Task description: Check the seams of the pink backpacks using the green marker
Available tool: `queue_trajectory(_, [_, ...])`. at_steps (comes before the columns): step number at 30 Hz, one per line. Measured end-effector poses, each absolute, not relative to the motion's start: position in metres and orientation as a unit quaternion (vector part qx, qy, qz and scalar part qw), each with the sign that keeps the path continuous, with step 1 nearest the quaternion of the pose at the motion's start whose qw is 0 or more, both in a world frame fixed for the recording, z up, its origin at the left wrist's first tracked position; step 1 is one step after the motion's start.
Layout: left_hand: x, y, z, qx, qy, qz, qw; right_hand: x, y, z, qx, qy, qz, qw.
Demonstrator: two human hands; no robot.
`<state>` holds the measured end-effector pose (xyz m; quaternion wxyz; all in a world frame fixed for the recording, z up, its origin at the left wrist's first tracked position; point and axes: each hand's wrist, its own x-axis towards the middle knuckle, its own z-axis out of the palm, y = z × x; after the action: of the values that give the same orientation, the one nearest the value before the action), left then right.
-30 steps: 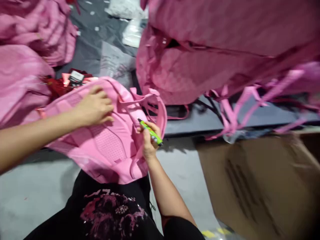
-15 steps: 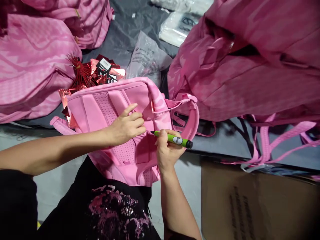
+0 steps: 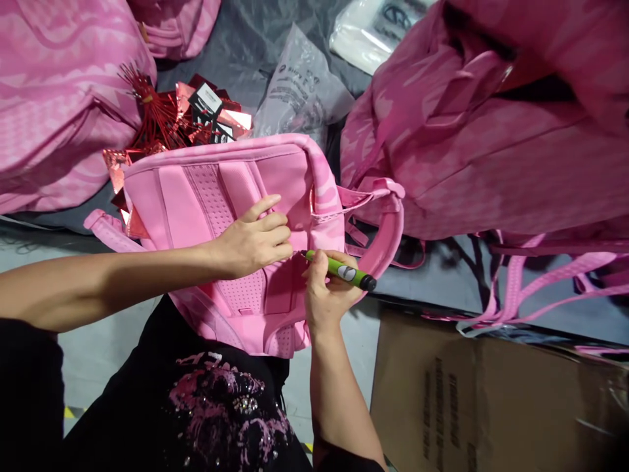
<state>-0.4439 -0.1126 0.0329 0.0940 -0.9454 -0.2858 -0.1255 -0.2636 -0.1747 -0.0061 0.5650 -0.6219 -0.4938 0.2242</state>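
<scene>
A pink backpack (image 3: pixel 191 216) lies tilted at the table's front edge, its padded back panel facing up. My left hand (image 3: pixel 258 241) rests on that panel, fingers spread a little and partly bent, holding it down. A green marker (image 3: pixel 339 269) with a black end is gripped in my right hand (image 3: pixel 330 288), its dark tip pointing left at the panel beside my left fingertips. Whether the tip touches the fabric is too small to tell. One shoulder strap (image 3: pixel 388 229) loops out on the right.
Red foil tags (image 3: pixel 196 118) and a clear plastic bag (image 3: pixel 304 88) lie behind the backpack. Larger pink bags stand left (image 3: pixel 54 98) and right (image 3: pixel 466 144). A white packet (image 3: pixel 373 33) is at the back. A cardboard box (image 3: pixel 427 393) stands at the lower right.
The view has shifted slightly, so the surroundings sit differently in the picture. Both hands keep nearly the same place on the backpack, and the marker is still in my right hand.
</scene>
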Motion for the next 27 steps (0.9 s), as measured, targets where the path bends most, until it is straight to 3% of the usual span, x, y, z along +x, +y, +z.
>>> queue_trajectory(5, [-0.445,-0.113,0.033,-0.946,-0.292,-0.122,0.072,-0.265,-0.175,-0.007,-0.624,-0.495,0.217,0.565])
queue_trajectory(21, [-0.449,-0.111,0.053,-0.950,-0.247,-0.131,0.138,-0.272,-0.177,-0.008,-0.614,-0.502,0.229,0.565])
queue_trajectory(27, [-0.458,-0.060,0.080,-0.968,-0.217,-0.031,0.124,-0.264,-0.166,-0.004,-0.603,-0.514,0.236,0.563])
